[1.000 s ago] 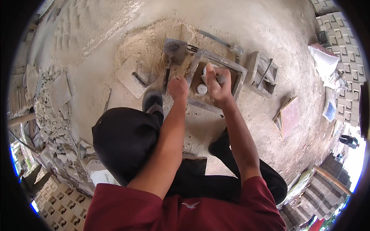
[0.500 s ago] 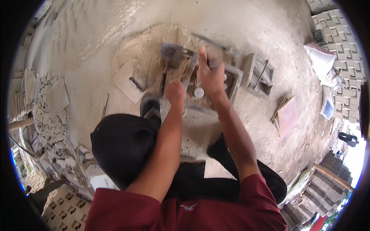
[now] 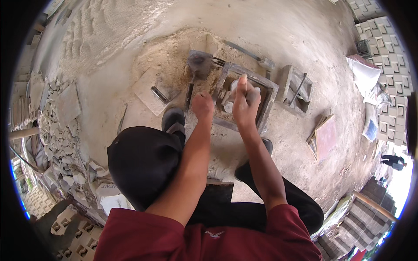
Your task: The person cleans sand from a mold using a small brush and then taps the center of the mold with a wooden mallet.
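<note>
A square moulding frame (image 3: 271,101) lies on the dusty ground in front of me. Inside it are sandy material and several pale round pieces (image 3: 228,107). My right hand (image 3: 246,104) is over the frame, wrapped round an upright grey cylindrical tool (image 3: 252,93) with the thumb pointing away; the tool's lower end is hidden. Beside the frame's left edge, my left hand (image 3: 203,105) is closed in a fist, and its contents are hidden. Just left of that fist lies a dark handle (image 3: 189,96), near a flat square metal blade (image 3: 200,64).
A metal cylinder (image 3: 160,94) rests on a pale board (image 3: 146,92) at left. Beyond the frame lies a long flat bar (image 3: 243,49). To the right are an open box (image 3: 285,89) and leaning boards (image 3: 325,137). Rubble (image 3: 58,130) covers the far left; blocks (image 3: 385,56) stand right.
My right hand has come down and nearer to me with the cylindrical tool, showing more of the frame's far side. The view has shifted slightly; my left hand stays by the left edge.
</note>
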`<state>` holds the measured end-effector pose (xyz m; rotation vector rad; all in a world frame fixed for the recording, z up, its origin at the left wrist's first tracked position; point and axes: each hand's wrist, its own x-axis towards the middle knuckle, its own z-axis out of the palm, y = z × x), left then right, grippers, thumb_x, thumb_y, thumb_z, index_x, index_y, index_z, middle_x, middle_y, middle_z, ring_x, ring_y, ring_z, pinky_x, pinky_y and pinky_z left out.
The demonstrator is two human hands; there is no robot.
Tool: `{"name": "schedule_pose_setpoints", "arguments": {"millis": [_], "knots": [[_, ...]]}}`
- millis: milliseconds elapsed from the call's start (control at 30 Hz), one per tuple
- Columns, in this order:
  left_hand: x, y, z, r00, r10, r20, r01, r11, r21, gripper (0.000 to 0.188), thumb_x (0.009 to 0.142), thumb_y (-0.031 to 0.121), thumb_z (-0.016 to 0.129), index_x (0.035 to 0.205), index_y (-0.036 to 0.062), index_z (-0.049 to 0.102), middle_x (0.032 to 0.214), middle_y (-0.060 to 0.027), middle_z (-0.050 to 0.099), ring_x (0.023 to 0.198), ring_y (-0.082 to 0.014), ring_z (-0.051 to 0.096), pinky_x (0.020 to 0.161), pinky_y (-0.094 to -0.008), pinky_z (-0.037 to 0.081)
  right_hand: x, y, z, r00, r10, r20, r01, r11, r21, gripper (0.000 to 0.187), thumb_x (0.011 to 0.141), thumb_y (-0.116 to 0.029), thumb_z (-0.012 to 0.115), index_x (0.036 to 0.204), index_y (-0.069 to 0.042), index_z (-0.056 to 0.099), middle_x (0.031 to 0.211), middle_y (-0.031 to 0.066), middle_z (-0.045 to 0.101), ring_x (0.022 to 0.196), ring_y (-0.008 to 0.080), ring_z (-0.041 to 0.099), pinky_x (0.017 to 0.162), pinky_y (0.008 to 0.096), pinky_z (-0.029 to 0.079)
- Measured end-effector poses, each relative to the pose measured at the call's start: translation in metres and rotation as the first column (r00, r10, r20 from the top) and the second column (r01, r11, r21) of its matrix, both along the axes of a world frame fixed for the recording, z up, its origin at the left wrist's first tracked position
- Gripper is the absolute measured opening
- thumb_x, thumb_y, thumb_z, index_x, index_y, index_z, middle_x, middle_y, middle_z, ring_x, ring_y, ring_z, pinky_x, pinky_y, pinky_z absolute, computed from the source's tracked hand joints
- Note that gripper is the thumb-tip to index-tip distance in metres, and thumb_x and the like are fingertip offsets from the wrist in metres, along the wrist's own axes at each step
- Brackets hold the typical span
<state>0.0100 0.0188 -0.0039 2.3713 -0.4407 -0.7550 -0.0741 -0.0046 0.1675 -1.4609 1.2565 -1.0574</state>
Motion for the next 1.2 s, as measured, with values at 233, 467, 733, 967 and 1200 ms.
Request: {"name": "schedule_pose_setpoints", "arguments": {"millis": [233,467,733,967,1200], "knots": [[0.000,0.000,0.003,1.000,0.013,0.016,-0.013,1.000,-0.004,0.046,0.089,0.033,0.038,0.090,-0.0031,0.067,0.090,-0.0283,0.065,0.087,-0.0462,0.062,0.083,-0.0533,0.047,-0.027,0.031,-0.007,0.958,-0.028,0.284,0.023,0.999,0.022,0.036,0.094,-0.011,0.049,0.061,-0.001,0.040,0.055,-0.0024,0.036,0.055,0.0053,0.030,0.046,0.0275,0.026],[0.005,0.003,-0.001,0.998,-0.024,0.057,0.025,0.999,-0.030,0.046,0.088,0.031,0.037,0.090,-0.0028,0.068,0.092,-0.0288,0.064,0.090,-0.0456,0.062,0.084,-0.0519,0.046,-0.044,0.050,-0.021,0.873,0.486,-0.038,-0.463,0.803,-0.375,0.021,0.078,-0.001,0.048,0.058,0.000,0.039,0.052,0.0076,0.037,0.045,0.0206,0.035,0.046,0.0328,0.031],[-0.004,-0.002,0.007,0.999,0.039,0.019,-0.039,0.999,0.013,0.045,0.087,0.030,0.037,0.089,-0.0027,0.068,0.093,-0.0281,0.065,0.089,-0.0460,0.061,0.082,-0.0515,0.047,-0.059,0.040,-0.030,0.484,0.861,-0.158,-0.854,0.425,-0.298,0.014,0.058,-0.004,0.057,0.057,-0.007,0.043,0.051,0.0082,0.042,0.048,0.0313,0.043,0.049,0.0390,0.037],[-0.001,0.001,0.008,1.000,-0.018,0.023,0.018,1.000,-0.002,0.047,0.088,0.031,0.038,0.089,-0.0044,0.068,0.092,-0.0280,0.065,0.087,-0.0463,0.061,0.079,-0.0527,0.047,-0.083,0.029,-0.026,0.807,0.589,-0.050,-0.591,0.799,-0.111,0.020,0.072,-0.012,0.050,0.059,-0.001,0.040,0.053,0.0093,0.035,0.044,0.0240,0.036,0.046,0.0348,0.031],[-0.001,-0.004,0.010,0.996,-0.039,0.075,0.041,0.998,-0.037,0.047,0.088,0.032,0.038,0.089,-0.0052,0.067,0.092,-0.0295,0.064,0.088,-0.0455,0.061,0.078,-0.0530,0.047,-0.088,0.011,-0.022,0.874,0.467,0.137,-0.475,0.879,0.034,0.029,0.082,-0.010,0.044,0.055,-0.002,0.040,0.051,0.0016,0.035,0.045,0.0123,0.030,0.045,0.0299,0.027]]}}
